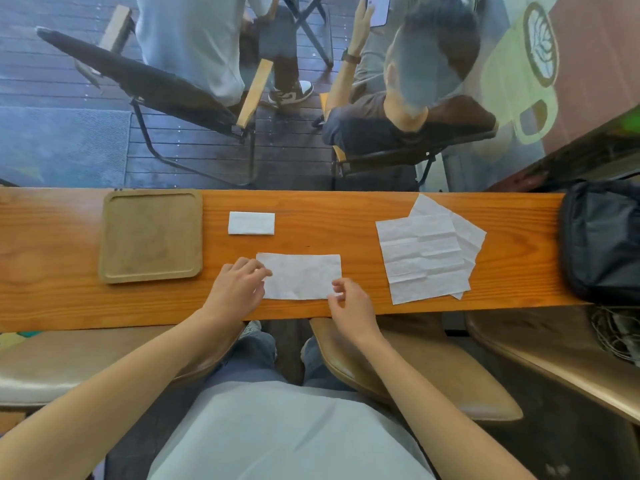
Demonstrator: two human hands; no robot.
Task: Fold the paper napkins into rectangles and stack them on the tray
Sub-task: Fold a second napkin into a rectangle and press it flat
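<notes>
Hands frame a half-folded napkin lying flat on the table, close to its near edge. The left hand rests on the napkin's left end with fingers curled, fingertips on the paper; whether it pinches the sheet cannot be told. The right hand pinches the napkin's near right corner between thumb and fingers. Only a narrow strip of bare wood runs between the napkin and the near table edge.

Left of the napkin, just beside the left hand, sits a tray, wooden, with a raised rim and nothing in it. Bare table lies between napkin and tray. Beyond the napkin, slightly to its left, lies a folded napkin, a small rectangle, well apart from the tray. Right of the napkin is a pile of unfolded sheets, creased and fanned askew, with open wood between. Farther right, a dark bag sits on the table end. Past the far edge stand chairs and two people.
</notes>
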